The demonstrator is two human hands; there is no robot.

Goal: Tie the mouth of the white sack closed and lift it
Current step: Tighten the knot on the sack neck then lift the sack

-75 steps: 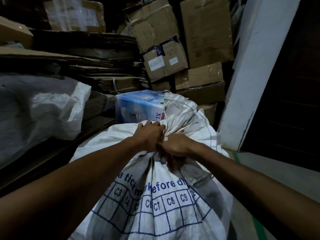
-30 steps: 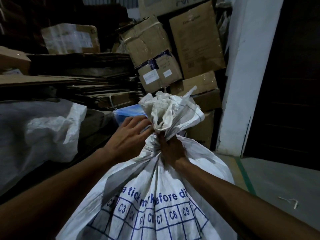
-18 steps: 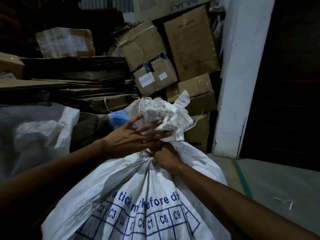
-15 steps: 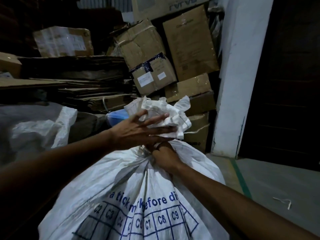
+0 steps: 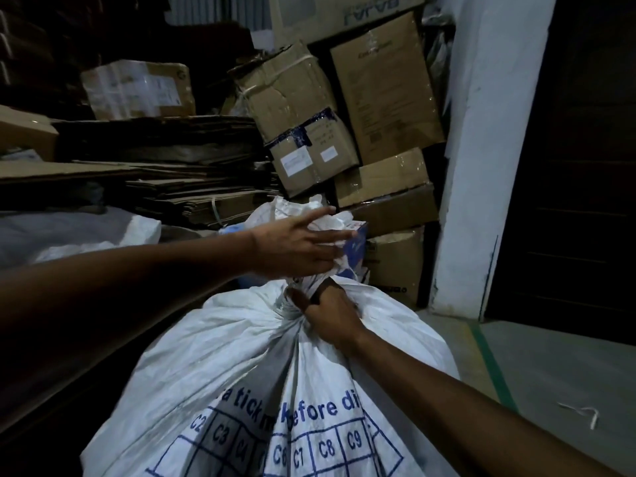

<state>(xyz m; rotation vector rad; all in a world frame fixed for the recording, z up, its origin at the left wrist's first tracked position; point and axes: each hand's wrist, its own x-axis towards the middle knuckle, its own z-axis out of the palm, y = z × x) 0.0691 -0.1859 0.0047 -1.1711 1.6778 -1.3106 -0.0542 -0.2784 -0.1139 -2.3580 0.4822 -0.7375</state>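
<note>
Head view: sack (image 5: 261, 383) stands low centre, its neck running up and away.
Right hand (image 5: 328, 313): fingers curled tight round the neck, directly under the bunched mouth (image 5: 296, 210).
Left hand (image 5: 292, 244): fingers spread straight, pressing the mouth from the left; nearer it.
Room: boxes (image 5: 344, 132) close behind; open floor (image 5: 550, 373) right.

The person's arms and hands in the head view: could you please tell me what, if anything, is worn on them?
Nothing is worn that shows. Both forearms are bare from the frame edge to the wrist, with no sleeve cuff in view. The left hand and right hand have no gloves, and no watch, bracelet or ring can be made out, though the light is dim.
</note>
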